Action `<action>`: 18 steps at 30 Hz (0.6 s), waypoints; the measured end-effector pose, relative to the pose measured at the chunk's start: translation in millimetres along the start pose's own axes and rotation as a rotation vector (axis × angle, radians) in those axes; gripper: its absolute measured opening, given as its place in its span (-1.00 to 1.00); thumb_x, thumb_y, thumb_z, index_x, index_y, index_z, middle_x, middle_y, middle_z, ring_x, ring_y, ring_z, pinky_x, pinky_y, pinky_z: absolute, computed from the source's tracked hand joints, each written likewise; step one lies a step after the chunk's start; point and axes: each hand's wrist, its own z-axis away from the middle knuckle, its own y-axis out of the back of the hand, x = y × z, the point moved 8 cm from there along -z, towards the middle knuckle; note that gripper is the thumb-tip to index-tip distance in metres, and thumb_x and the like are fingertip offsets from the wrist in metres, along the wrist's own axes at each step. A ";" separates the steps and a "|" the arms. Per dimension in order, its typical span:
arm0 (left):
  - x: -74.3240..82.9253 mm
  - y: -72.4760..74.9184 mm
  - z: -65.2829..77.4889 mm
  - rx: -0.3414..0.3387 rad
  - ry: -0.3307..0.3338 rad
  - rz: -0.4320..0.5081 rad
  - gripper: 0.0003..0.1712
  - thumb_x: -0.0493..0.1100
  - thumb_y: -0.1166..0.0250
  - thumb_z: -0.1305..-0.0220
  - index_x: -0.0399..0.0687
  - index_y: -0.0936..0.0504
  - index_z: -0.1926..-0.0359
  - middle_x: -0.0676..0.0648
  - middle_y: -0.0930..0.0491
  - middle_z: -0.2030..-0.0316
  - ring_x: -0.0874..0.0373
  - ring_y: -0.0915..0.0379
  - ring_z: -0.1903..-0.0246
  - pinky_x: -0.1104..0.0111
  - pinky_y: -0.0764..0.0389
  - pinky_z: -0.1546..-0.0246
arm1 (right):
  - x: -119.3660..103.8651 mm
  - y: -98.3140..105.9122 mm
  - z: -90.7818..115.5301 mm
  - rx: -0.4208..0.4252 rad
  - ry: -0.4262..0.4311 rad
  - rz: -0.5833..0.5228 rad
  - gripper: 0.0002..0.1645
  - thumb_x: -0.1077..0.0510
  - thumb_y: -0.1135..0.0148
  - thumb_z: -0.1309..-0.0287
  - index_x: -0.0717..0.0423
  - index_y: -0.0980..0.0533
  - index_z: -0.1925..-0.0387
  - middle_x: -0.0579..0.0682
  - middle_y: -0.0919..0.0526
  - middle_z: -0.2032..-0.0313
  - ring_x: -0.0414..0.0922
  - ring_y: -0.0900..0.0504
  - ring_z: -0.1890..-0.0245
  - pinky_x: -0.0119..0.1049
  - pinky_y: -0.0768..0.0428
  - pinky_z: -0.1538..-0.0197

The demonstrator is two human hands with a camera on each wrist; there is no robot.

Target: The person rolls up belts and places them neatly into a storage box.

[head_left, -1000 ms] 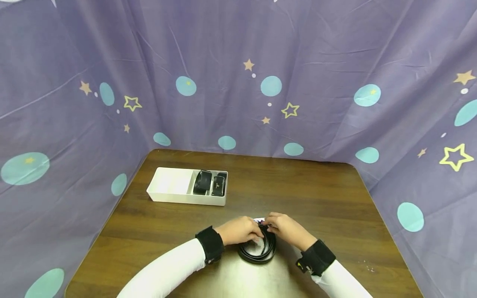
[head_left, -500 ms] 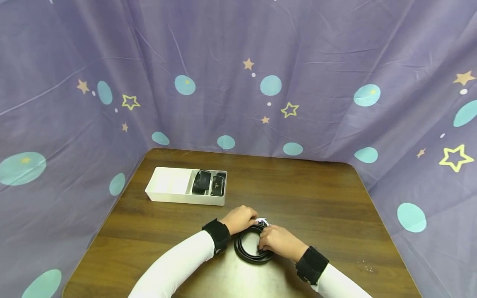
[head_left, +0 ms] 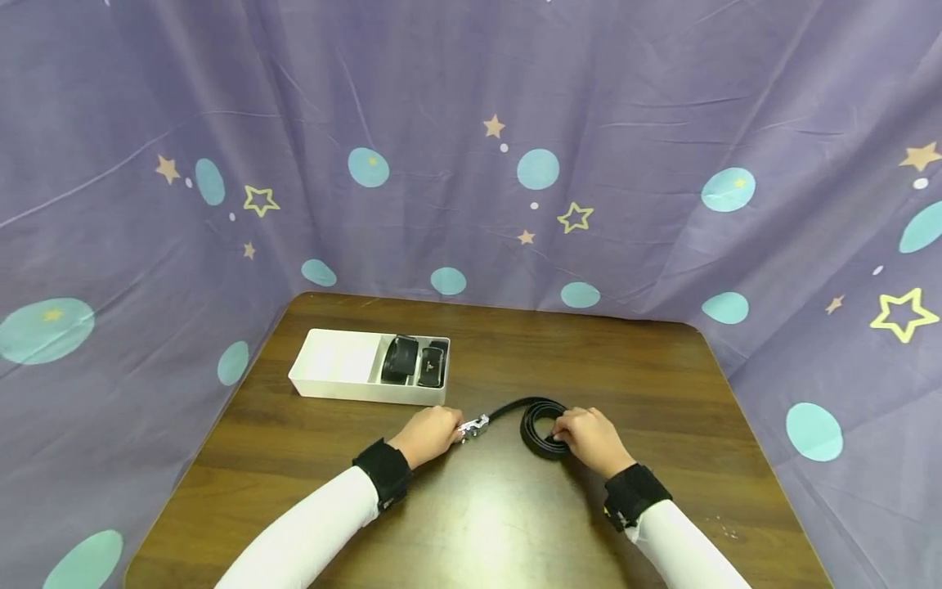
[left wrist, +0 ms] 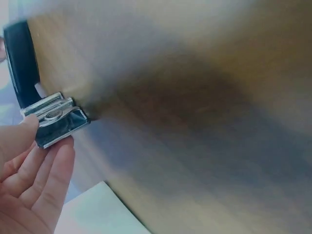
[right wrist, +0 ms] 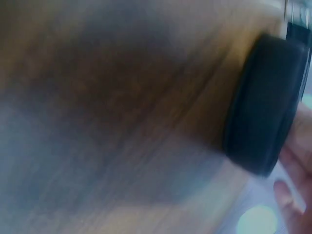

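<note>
A black belt (head_left: pixel 531 446) lies partly coiled near the middle of the table, its strap running left from the coil to a silver buckle (head_left: pixel 474 427). My left hand (head_left: pixel 430 435) pinches the buckle (left wrist: pixel 56 119) between thumb and fingers, plain in the left wrist view. On the coil's right side, my right hand (head_left: pixel 590 439) grips the rolled strap, with fingertips inside the ring. In the right wrist view the coil (right wrist: pixel 265 105) is blurred, and the right hand's fingers (right wrist: pixel 297 156) show only partly behind it.
A white divided box (head_left: pixel 368 393) stands at the back left, close beyond my left hand. Its right compartments hold rolled black belts (head_left: pixel 401 358). The brown wooden table (head_left: pixel 625 360) ends at a purple curtain (head_left: pixel 456 204) behind and at both sides.
My left hand has moved left with the buckle, drawing a length of strap out of the coil. My right hand has shifted right and away from me with the coil.
</note>
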 end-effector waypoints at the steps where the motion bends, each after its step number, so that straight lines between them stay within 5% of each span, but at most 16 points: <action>1: 0.7 1.1 4.9 -0.003 0.000 -0.003 -0.80 -0.10 -0.36 -0.17 0.01 -0.53 0.50 0.13 -0.51 0.60 0.29 -0.39 0.61 0.35 -0.45 0.57 | 7.9 0.6 -1.0 0.014 -0.062 0.014 -0.84 0.21 -0.50 0.12 -0.03 -0.62 0.56 -0.17 -0.66 0.52 -0.16 -0.64 0.43 -0.14 -0.52 0.25; 5: 10.8 1.5 23.7 -0.048 -0.013 0.031 -0.79 -0.11 -0.39 -0.07 0.01 -0.51 0.55 0.17 -0.43 0.67 0.33 -0.26 0.67 0.40 -0.36 0.64 | 20.8 1.0 -8.1 0.058 -0.260 0.035 -0.85 0.24 -0.49 0.17 0.03 -0.62 0.60 -0.07 -0.69 0.56 -0.03 -0.67 0.49 -0.05 -0.51 0.25; 10: 47.2 -10.5 36.6 -0.137 -0.066 0.029 -0.72 0.00 -0.41 0.01 0.11 -0.45 0.57 0.23 -0.34 0.68 0.35 -0.23 0.67 0.44 -0.33 0.65 | -2.2 -10.8 -23.6 0.019 -0.392 -0.051 -0.87 0.21 -0.48 0.15 0.01 -0.62 0.57 -0.11 -0.68 0.59 -0.10 -0.63 0.57 -0.13 -0.55 0.37; 14: 74.7 -18.6 30.3 -0.134 -0.112 -0.037 -0.68 0.17 -0.37 -0.06 0.15 -0.45 0.46 0.23 -0.41 0.58 0.34 -0.38 0.56 0.41 -0.41 0.59 | -35.2 -21.0 -33.9 -0.034 -0.414 -0.176 -0.81 0.21 -0.46 0.11 -0.03 -0.54 0.55 -0.17 -0.63 0.59 -0.22 -0.56 0.58 -0.26 -0.50 0.49; 18: 87.0 -19.3 18.9 -0.061 -0.182 -0.071 -0.73 0.10 -0.32 -0.19 0.09 -0.49 0.43 0.18 -0.46 0.51 0.33 -0.42 0.50 0.44 -0.44 0.50 | -62.7 -26.3 -37.8 -0.043 -0.349 -0.212 -0.76 0.22 -0.46 0.09 -0.05 -0.51 0.55 -0.20 -0.61 0.60 -0.27 -0.55 0.60 -0.34 -0.46 0.54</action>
